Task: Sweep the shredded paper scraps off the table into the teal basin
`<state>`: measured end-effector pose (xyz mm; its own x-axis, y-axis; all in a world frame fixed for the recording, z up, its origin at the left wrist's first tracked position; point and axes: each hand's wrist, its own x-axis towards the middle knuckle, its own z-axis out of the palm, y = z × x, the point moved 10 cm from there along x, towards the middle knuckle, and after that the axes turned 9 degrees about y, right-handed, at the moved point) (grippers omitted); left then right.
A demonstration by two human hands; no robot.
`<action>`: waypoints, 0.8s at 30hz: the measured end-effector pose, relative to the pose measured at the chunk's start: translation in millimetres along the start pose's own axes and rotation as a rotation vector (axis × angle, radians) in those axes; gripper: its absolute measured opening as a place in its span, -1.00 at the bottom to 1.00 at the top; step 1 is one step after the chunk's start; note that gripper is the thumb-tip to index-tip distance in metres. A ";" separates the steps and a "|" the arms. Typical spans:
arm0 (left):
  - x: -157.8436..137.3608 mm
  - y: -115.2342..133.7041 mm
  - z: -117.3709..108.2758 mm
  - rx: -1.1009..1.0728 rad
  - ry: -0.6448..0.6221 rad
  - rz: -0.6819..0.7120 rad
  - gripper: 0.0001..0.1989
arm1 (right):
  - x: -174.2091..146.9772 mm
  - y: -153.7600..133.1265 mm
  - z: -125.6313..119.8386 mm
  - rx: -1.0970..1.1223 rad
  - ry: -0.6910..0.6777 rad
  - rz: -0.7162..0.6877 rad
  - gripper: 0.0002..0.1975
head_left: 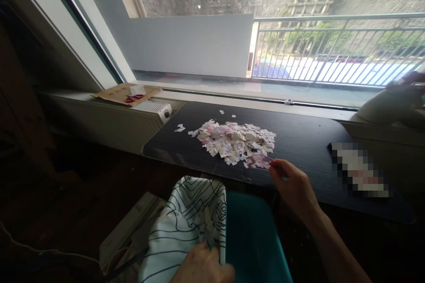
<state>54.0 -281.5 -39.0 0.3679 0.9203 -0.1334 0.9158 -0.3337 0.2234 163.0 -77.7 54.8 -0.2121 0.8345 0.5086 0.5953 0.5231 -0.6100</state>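
Observation:
A large heap of small cut paper scraps [232,139], white with pinkish ones among them, lies on a dark tabletop [299,141]. My right hand [292,181] pinches a thin, see-through, reddish piece with a curved edge [260,161] against the heap's near right side. Its exact kind is not clear. Below the table's front edge, a pale bag with black wavy lines [169,230] stands with its mouth upward and some scraps inside. My left hand [206,265] is closed at the bag's near rim, its fingertips hidden.
A teal bin [252,234] stands right beside the bag. Red-handled scissors [134,97] rest on brown paper [116,93] on the sill, by a white radiator [156,110]. A blurred-out flat object [360,170] lies at the table's right. A window runs behind the table.

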 end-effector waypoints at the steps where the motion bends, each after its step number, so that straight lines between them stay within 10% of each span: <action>1: 0.3 0.3 2.1 0.016 -0.014 0.018 -0.62 | -0.3 -0.7 0.2 0.005 0.007 0.006 -0.82; 14: 42.4 22.4 -38.8 -0.112 0.032 0.260 -0.80 | 8.6 -14.5 9.9 -0.014 -0.060 -0.121 -0.82; 24: 54.1 41.2 -22.9 0.051 -0.008 0.300 -0.86 | -2.6 -22.9 7.0 0.021 -0.100 -0.184 -0.85</action>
<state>108.0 -240.9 -14.9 0.6244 0.7774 -0.0762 0.7728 -0.6007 0.2048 144.4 -90.6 63.2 -0.3917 0.7372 0.5506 0.5232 0.6707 -0.5258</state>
